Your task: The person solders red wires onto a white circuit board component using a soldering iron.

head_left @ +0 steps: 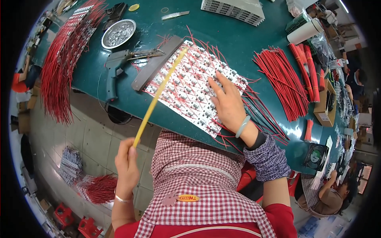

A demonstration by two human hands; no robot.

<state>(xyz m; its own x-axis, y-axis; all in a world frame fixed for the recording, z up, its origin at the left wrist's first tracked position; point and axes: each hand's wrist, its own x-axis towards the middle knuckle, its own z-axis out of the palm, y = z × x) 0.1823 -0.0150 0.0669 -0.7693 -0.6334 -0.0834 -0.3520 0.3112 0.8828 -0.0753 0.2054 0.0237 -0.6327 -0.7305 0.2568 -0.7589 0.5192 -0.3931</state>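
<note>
The green counter (238,39) carries everything. On it, near the front edge, lies a panel (186,85) of small white parts wired with red leads, tilted across the view. A dark bar (156,63) lies along the panel's far left edge. Well to the right lie bundles of red wires (279,81), and more red wires (63,55) hang over the counter's left end. A grey glue gun (117,69) lies just left of the bar, with a round metal dish (118,33) of small bits beyond it. The right hand (228,103) rests flat on the panel's right part, fingers spread and pressing down. The left hand (127,166), off the counter over the floor, pinches the near end of a long yellow stick (158,95), whose far end reaches across the panel toward the bar
</note>
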